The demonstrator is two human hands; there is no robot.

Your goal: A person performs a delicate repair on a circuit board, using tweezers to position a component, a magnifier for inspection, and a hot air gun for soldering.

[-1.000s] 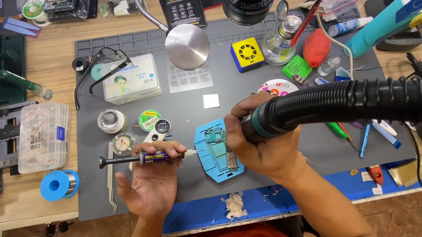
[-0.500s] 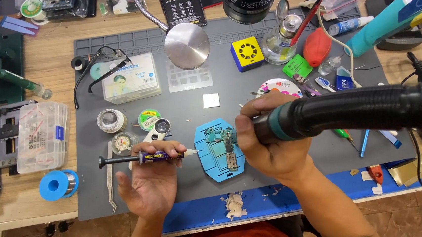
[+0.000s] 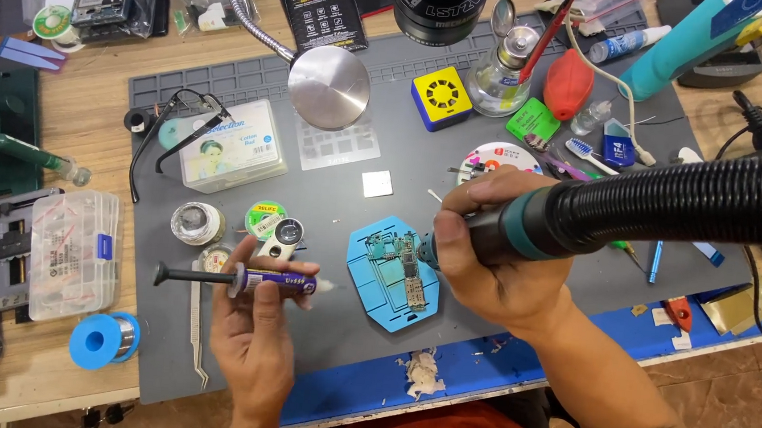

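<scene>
The left hand [image 3: 253, 321] is wrapped around a slim syringe [image 3: 238, 278] lying level above the grey rubbery mat [image 3: 319, 326]. The right hand [image 3: 485, 266] grips a hot-air handle [image 3: 523, 228] with ribbed black hose, nozzle at the circuit board [image 3: 400, 264] in a blue holder [image 3: 367, 285].

Near the tabletop's left edge, a clear plastic parts box [image 3: 74, 255] beside a blue solder spool [image 3: 102, 339]; toward the far edge, a yellow square fan [image 3: 441, 97], glass bottle [image 3: 498, 75] and red blower bulb [image 3: 569, 82]; tweezers [image 3: 196, 331] along the grey mat's [image 3: 319, 326] near-left corner
</scene>
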